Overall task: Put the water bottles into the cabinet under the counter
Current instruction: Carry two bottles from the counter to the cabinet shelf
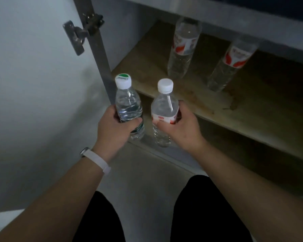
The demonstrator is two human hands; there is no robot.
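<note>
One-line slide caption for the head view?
Left hand grips a green-labelled clear plastic bottle, right hand a red-labelled clear bottle, before a wooden cabinet shelf holding two more red-labelled bottles.

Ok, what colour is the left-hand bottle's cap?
White cap with a green patch on top; head view.

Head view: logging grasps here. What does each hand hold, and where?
Left hand grips the green-capped bottle round its middle; right hand grips the red-labelled bottle round its label.
</note>
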